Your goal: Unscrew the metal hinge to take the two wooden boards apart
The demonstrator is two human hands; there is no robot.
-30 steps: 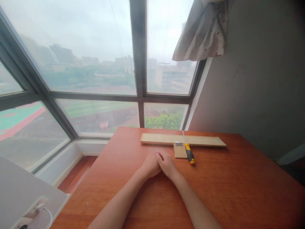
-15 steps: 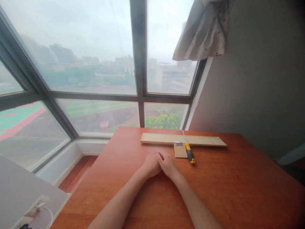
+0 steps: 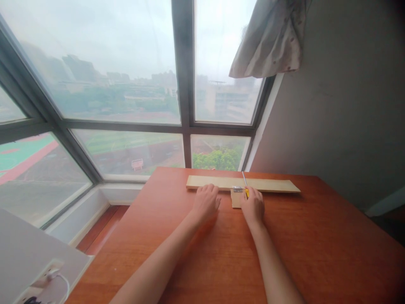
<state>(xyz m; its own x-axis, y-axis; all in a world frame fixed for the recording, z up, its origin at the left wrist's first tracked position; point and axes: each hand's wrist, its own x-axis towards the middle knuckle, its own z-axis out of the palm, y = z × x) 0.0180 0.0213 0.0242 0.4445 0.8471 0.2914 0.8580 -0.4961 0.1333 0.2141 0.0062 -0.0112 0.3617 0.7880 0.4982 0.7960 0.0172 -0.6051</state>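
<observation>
A long pale wooden board [image 3: 268, 185] lies across the far part of the table. A small wooden piece [image 3: 236, 202] adjoins its front edge, with a metal hinge [image 3: 237, 189] where the two meet. My right hand [image 3: 253, 207] is closed around the handle of a screwdriver [image 3: 247, 192]; some yellow shows at the fingers, and the shaft crosses the board pointing away from me. Fingers slightly spread, my left hand [image 3: 206, 202] is open at the board's front edge, left of the small piece. Whether its fingertips touch the board is hard to see.
The reddish-brown table [image 3: 215, 261] fills the foreground, its far edge close behind the board. Beyond stands a framed window [image 3: 186, 126] with a curtain [image 3: 268, 46] at upper right. A grey wall [image 3: 332, 105] rises on the right. A plug with a white cable [image 3: 61, 276] is at lower left.
My clasped hands have come apart. The right one moved right and forward onto the screwdriver handle; the left moved slightly forward to the board's front edge. The board, small piece and screwdriver look unmoved.
</observation>
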